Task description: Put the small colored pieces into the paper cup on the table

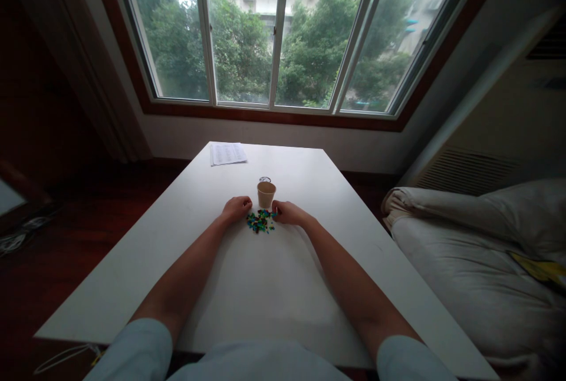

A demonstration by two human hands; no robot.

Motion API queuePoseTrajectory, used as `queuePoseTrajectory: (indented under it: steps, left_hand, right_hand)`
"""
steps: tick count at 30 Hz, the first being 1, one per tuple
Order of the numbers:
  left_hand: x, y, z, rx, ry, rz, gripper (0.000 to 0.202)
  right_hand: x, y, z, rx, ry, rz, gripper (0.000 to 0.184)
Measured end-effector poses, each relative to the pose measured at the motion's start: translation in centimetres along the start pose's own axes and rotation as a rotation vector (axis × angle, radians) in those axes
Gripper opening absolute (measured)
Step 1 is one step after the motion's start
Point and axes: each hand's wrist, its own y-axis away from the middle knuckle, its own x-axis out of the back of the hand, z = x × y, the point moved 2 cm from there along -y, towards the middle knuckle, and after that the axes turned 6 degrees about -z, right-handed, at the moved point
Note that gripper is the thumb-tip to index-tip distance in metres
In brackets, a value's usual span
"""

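Observation:
A brown paper cup (266, 197) stands upright on the white table. Just in front of it lies a loose pile of small colourful pieces (260, 223), mostly green, blue, yellow and dark red, too small to name. My left hand (237, 209) rests at the pile's left side, fingers curled together near the cup. On the other side, my right hand (287, 213) has its fingers pinched at the pile's right edge, close to the cup's base. Whatever either hand's fingertips hold is too small to make out. Behind the cup, a small ring-shaped item (265, 179) is partly hidden.
Printed paper sheets (228, 154) lie at the far left corner of the white table (274, 286). Beyond the table is a wide window (274, 33). A pale cushioned sofa (469, 257) stands to the right, and cables (22, 235) lie at the left.

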Motion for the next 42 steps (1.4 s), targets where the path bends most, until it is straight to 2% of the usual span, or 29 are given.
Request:
queuePoseTrajectory:
  steps: [3, 7, 13, 19, 27, 38, 42]
  left_hand:
    - [-0.1, -0.1, -0.2, -0.008, 0.003, 0.002, 0.029]
    - [-0.2, -0.1, -0.3, -0.017, 0.003, 0.003, 0.028]
    - [-0.1, 0.1, 0.1, -0.004, -0.009, 0.011, 0.026]
    - [-0.2, 0.5, 0.7, 0.023, -0.013, 0.042, 0.026]
    - [-0.3, 0.5, 0.7, 0.011, -0.025, 0.055, 0.024]
    - [-0.3, 0.5, 0.8, 0.015, -0.017, 0.045, 0.024]
    - [-0.3, 0.5, 0.7, 0.014, -0.019, 0.046, 0.025]
  right_hand:
    - [0.0, -0.2, 1.0, -0.015, -0.020, 0.025, 0.037]
    - [-0.1, -0.4, 1.7, 0.043, -0.053, 0.046, 0.047]
    - [-0.4, -0.7, 1.3, 0.076, -0.075, 0.070, 0.030]
    - [-0.6, -0.6, 1.2, 0.062, -0.043, 0.122, 0.023]
    - [-0.8, -0.6, 0.5, 0.047, 0.027, 0.158, 0.024]
    - [-1.8, -0.6, -0.5, 0.139, 0.026, 0.271, 0.017]
    - [-1.9, -0.3, -0.2, 0.091, 0.024, 0.365, 0.017]
